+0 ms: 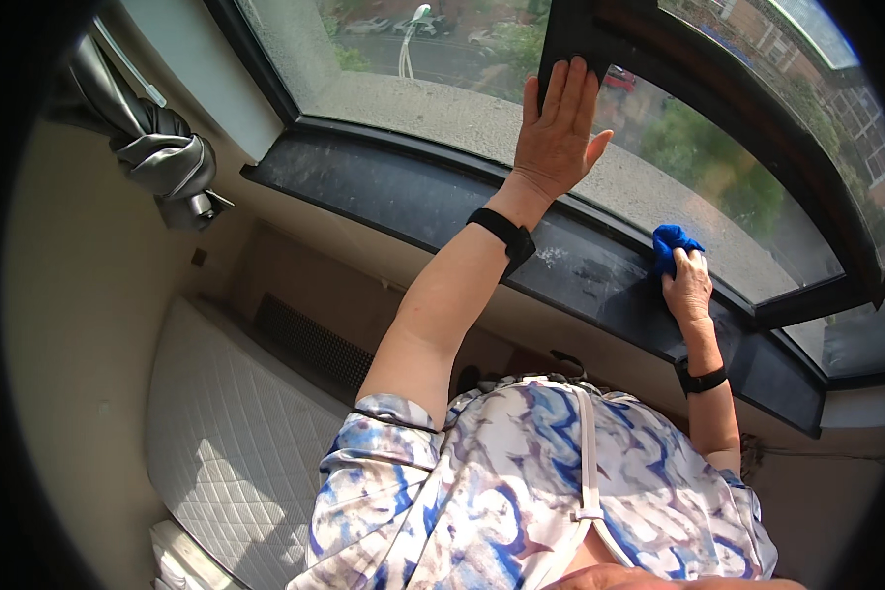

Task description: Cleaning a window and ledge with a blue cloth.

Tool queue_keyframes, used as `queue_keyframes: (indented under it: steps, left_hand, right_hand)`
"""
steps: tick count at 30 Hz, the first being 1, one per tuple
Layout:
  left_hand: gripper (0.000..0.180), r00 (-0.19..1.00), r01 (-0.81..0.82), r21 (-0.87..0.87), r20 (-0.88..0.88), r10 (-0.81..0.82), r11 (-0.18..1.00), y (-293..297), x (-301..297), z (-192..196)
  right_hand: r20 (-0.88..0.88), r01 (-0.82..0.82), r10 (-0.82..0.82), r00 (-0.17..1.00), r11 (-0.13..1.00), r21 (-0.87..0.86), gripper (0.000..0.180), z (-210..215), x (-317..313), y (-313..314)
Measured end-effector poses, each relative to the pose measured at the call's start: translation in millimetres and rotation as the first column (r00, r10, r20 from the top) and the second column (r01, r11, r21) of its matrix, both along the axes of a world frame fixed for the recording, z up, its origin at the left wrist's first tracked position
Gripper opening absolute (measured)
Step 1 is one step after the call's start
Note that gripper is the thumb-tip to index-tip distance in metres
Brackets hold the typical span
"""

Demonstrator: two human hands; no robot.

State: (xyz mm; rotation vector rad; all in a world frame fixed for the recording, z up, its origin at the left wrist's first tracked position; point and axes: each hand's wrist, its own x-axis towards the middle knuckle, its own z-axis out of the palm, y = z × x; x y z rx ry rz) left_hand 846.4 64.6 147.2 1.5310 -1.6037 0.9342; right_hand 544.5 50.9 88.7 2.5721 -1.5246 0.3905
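Observation:
My left hand (558,133) lies flat, fingers together, against the window pane (462,108) next to the dark vertical frame bar (570,34). My right hand (686,287) grips a bunched blue cloth (673,244) and presses it at the lower edge of the glass, where it meets the black sill (403,202). The sill shows dusty smears between the two hands. Both wrists wear black bands. My blue and white patterned top fills the lower middle.
A tied-back grey curtain (157,147) hangs at the upper left. A quilted white mattress (236,452) lies below the sill at the left, next to a dark vent grille (310,344) in the wall. Street, trees and cars show outside.

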Motion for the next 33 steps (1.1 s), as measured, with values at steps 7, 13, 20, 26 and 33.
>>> queue_keyframes:
  steps: [7, 13, 20, 26, 33]
  left_hand:
    - [0.09, 0.989, 0.14, 0.22, -0.085, -0.124, 0.965, 47.2, -44.8, -54.5]
    - [0.085, 0.966, 0.242, 0.394, -0.185, -0.181, 0.887, 57.4, -77.7, -100.1]
    - [0.083, 0.976, 0.196, 0.441, -0.171, -0.132, 0.876, 59.5, -84.8, -121.3]
    - [0.082, 0.982, 0.18, 0.444, -0.124, -0.139, 0.878, 60.3, -87.7, -120.3]
    - [0.08, 0.987, 0.156, 0.433, -0.093, -0.128, 0.888, 62.9, -89.0, -120.1]
  right_hand:
    - [-0.064, -0.274, 0.277, 0.959, 0.961, 0.048, 0.053, 0.1, 29.6, 12.1]
    - [-0.09, -0.306, 0.308, 0.947, 0.951, 0.04, 0.055, 1.9, 28.0, 12.8]
    - [-0.126, -0.304, 0.305, 0.944, 0.952, 0.027, 0.053, -1.1, 17.1, 16.5]
    - [-0.021, -0.304, 0.305, 0.952, 0.951, 0.061, 0.063, 0.2, 11.2, 12.7]
    - [-0.007, -0.352, 0.352, 0.936, 0.936, 0.019, 0.071, 6.5, 21.5, 13.0]
